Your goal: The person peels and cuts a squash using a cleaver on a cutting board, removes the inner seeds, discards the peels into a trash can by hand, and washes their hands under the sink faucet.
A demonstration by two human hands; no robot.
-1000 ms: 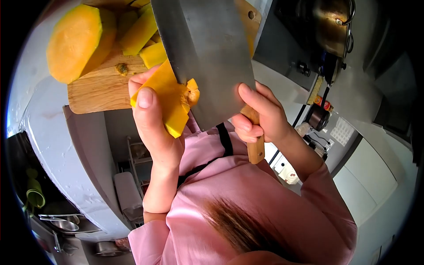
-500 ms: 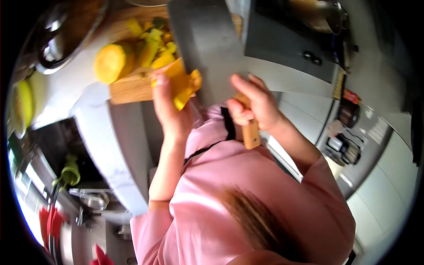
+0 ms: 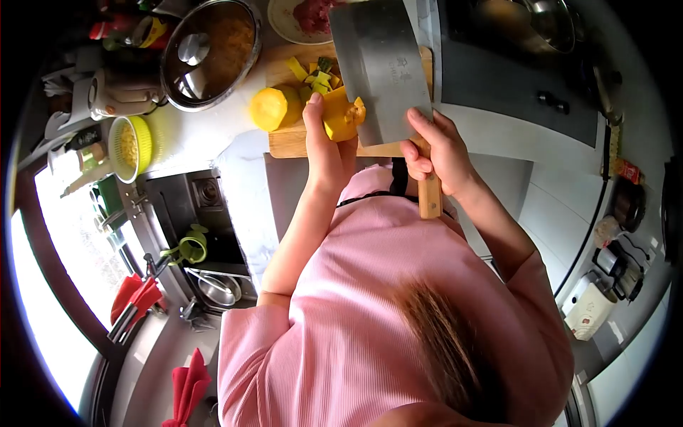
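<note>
Hands and board shift right as more of the kitchen comes into view

Since a second ago, the pumpkin piece point(image 3: 336, 119), the cleaver point(image 3: 380, 78) and both hands have moved right in the view, and so has the cutting board point(image 3: 284, 144). The counter's left side, with a lidded pot point(image 3: 238, 53) and a green basket point(image 3: 145, 146), now shows.

The pumpkin piece is deep yellow-orange, with flat cut faces and a ragged, curled bit at its right edge, close beside the blade; whether the two touch is hard to tell. It is held up in the left hand point(image 3: 329, 156), in front of the board's near left part. A thick pumpkin round point(image 3: 270, 109) stands to its left, and small yellow and green bits point(image 3: 321, 80) lie beyond it.

The left forearm reaches away from the body, thumb upright against the piece's left side; the hand is closed on it, most fingers hidden behind. The right hand point(image 3: 445, 153) is wrapped firmly round the cleaver's wooden handle point(image 3: 430, 196), thumb extended along the base of the blade. That elbow is bent out to the right, and the broad blade points away, leaning slightly left.
</note>
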